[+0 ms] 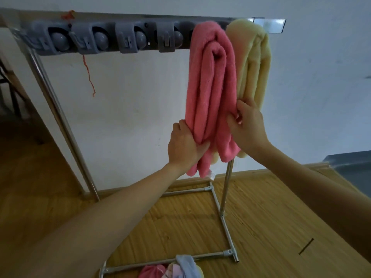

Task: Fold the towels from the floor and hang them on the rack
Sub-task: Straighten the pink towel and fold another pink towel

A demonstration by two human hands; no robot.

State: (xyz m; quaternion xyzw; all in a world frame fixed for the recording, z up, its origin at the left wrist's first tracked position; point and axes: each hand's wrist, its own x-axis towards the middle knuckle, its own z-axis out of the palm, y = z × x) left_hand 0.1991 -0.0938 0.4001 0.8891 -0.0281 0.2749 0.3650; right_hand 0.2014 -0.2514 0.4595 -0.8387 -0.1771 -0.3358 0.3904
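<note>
We see the pink towel (210,81) draped over the rack (140,19) (beside a yellow towel (255,63)); left hand (185,146) grips its lower fold, right hand (248,125) pinches its edge.

- Metal rack (60,117): top bar with a row of grey clip holders (104,40).
- Draped over the bar's right end: folded pink towel (210,87), with folded cream towel (255,63) touching at its right.
- Wooden floor (271,207): carries the rack's base tubes and a heap of towels (176,267) at the bottom edge.
</note>
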